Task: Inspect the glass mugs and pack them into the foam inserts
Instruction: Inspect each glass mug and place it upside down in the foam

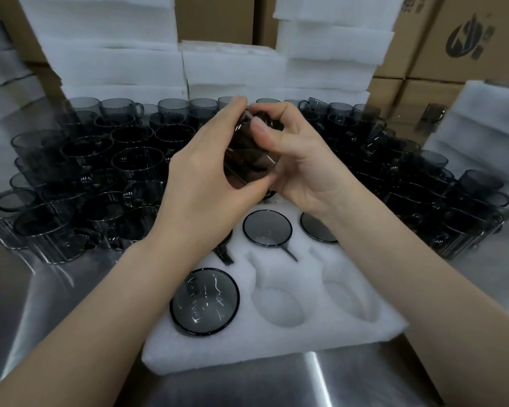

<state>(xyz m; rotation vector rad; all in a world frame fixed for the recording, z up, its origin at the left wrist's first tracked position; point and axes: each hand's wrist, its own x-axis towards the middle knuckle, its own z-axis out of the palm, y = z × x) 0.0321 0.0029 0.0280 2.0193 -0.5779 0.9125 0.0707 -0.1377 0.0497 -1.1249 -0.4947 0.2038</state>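
Both hands hold one smoky grey glass mug tilted in the air above a white foam insert. My left hand grips its left side; my right hand grips its right side, thumb across the glass. In the insert, mugs sit in the front left pocket, the back middle pocket and the back right pocket. A fourth mug at the back left is mostly hidden under my left wrist. Two front pockets hold nothing.
Many loose grey mugs crowd the steel table on the left, back and right. Stacks of white foam rise behind them, with cardboard boxes at the back right.
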